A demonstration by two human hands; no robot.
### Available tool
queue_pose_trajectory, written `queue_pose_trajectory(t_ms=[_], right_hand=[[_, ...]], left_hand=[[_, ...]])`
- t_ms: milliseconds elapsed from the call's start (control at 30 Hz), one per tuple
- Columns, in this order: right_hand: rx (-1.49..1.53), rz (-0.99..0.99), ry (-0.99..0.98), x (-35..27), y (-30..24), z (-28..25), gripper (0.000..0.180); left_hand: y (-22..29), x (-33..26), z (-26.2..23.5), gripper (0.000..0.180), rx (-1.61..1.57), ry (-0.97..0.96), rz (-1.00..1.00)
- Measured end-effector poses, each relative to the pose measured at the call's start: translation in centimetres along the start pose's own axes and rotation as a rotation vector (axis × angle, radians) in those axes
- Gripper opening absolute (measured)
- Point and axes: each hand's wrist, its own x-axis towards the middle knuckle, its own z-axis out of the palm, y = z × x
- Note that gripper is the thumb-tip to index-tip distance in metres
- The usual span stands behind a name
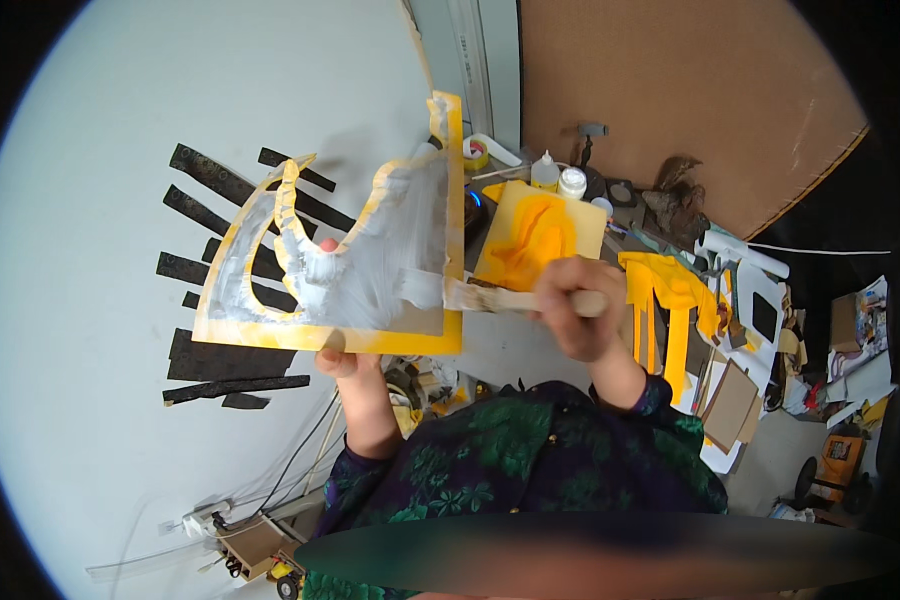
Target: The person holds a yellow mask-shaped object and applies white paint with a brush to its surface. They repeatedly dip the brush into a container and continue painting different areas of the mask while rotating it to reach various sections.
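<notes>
Holding a yellow cut-out board (370, 270) up in front of me, my left hand (342, 362) grips its near edge from below, thumb showing through a gap in the shape. Most of its face is covered in wet grey-white paint, with yellow showing along the rim. My right hand (580, 315) is closed around the wooden handle of a brush (500, 298), whose bristles touch the board's right edge, low down. Behind the board, on the left, black tape strips (215, 270) are stuck to a pale wall. On the cluttered surface (515, 350) beyond my right hand lies a yellow painted panel (540, 235), with a glue bottle (544, 172) and a small white jar (572, 183) at its far edge. Further right lie yellow cut pieces (670, 300) and cardboard scraps (730, 400).
</notes>
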Motion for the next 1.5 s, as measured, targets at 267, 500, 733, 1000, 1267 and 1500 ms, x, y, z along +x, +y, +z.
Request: queue_pose_trajectory(t_ms=[267,500,733,1000,1267,1500], right_hand=[[-0.026,0.127,0.088,-0.3,-1.0,0.0,0.015],[-0.078,0.193,0.163,0.0,-1.9,0.8,0.025],[-0.207,-0.060,0.120,-0.6,-2.5,3.8,0.015],[-0.100,0.047,0.179,-0.6,-3.0,5.9,0.015],[0.074,0.092,0.044,-0.5,-3.6,6.4,0.013],[0.093,0.073,-0.038,-0.2,-3.5,7.2,0.009]], left_hand=[[0.1,-0.3,0.4,0.116,-0.035,-0.036,0.050],[0.4,-0.1,0.9,0.116,-0.082,-0.012,0.013],[0.5,-0.5,0.8,0.117,-0.055,0.034,0.011],[-0.1,-0.8,0.6,0.120,0.106,0.002,0.118],[0.9,-1.1,0.7,0.121,0.090,0.036,0.068],[0.4,-0.9,-0.1,0.119,-0.012,0.004,0.062]])
